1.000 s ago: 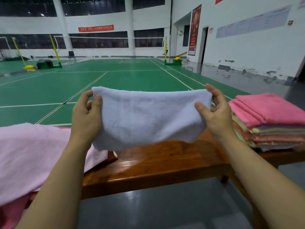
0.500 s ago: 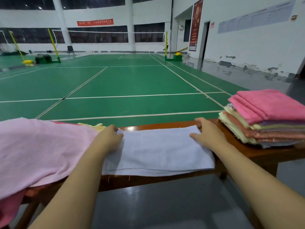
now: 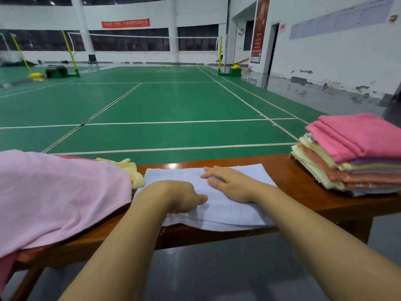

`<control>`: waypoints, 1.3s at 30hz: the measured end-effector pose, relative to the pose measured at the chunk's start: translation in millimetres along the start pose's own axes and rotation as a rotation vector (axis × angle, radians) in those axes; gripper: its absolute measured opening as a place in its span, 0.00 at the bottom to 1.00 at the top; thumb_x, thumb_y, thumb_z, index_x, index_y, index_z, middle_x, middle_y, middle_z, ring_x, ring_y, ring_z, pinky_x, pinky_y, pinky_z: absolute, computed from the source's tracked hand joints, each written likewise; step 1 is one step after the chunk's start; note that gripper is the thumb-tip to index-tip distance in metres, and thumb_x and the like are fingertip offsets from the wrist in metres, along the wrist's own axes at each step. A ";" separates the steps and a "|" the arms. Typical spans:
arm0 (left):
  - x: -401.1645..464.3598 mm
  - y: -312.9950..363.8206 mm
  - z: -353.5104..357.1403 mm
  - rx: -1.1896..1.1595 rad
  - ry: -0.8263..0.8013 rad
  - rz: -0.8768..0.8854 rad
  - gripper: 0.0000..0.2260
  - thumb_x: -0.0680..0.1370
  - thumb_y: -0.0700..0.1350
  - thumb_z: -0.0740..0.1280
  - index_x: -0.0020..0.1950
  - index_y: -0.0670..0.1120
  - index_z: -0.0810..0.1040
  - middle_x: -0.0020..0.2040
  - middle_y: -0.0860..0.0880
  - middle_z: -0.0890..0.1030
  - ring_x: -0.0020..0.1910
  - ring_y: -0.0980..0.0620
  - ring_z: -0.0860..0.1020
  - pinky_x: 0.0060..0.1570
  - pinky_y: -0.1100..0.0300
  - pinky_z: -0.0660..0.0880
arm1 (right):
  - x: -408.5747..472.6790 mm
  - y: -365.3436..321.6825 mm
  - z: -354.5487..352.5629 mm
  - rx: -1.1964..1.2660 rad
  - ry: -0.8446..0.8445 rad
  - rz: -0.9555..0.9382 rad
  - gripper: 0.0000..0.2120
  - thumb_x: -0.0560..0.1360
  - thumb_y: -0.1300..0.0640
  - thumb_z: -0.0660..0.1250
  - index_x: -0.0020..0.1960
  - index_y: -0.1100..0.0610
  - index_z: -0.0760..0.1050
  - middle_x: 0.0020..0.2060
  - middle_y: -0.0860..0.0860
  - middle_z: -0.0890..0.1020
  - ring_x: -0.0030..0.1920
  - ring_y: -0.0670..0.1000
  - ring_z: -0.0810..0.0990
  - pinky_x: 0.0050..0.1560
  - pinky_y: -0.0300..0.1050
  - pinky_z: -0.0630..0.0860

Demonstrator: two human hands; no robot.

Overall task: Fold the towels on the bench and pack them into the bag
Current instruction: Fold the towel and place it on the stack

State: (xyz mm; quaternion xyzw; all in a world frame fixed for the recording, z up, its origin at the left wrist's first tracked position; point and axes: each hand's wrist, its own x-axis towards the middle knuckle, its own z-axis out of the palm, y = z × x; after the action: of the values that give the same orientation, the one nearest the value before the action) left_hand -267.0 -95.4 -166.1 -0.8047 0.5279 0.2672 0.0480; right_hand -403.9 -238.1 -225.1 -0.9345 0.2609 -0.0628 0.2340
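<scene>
Lying flat across the middle of the wooden counter [image 3: 303,170], low in the centre of the frame, is the pale blue towel [image 3: 236,211], its near edge hanging slightly over the counter's front lip. My right hand [image 3: 230,183] rests palm down on its upper middle with the fingers straight and spread, pointing toward the left of the frame. My left hand [image 3: 182,196] sits on the towel's lower left part, fingers curled under; whether they pinch the cloth I cannot tell, since the back of the hand hides them.

Just left of the towel, a crumpled pale yellow towel [image 3: 134,172] shows at the far edge of the counter. Beyond it, filling the lower left of the frame, a large light pink towel [image 3: 60,196] lies loosely heaped and drapes over the counter's front edge.

At the right edge of the frame, apart from the blue towel, stands 1 stack of folded towels [image 3: 355,168], with a bright pink one on top and cream, lilac and salmon layers beneath.

Behind the counter, the green court floor [image 3: 165,105] with white lines fills the upper half of the frame.
</scene>
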 end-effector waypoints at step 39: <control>41.1 30.2 15.9 -0.809 0.504 -0.012 0.28 0.83 0.50 0.64 0.74 0.34 0.58 0.65 0.39 0.74 0.57 0.41 0.75 0.56 0.51 0.73 | -54.6 33.3 -16.6 0.483 0.593 0.527 0.21 0.75 0.45 0.73 0.37 0.61 0.73 0.32 0.60 0.75 0.34 0.59 0.68 0.38 0.48 0.64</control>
State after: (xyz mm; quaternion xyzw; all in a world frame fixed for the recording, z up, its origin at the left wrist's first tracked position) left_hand -287.2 -136.8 -193.2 -0.8016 0.3719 0.2474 -0.3974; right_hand -469.9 -241.8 -225.8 -0.6968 0.5229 -0.3247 0.3682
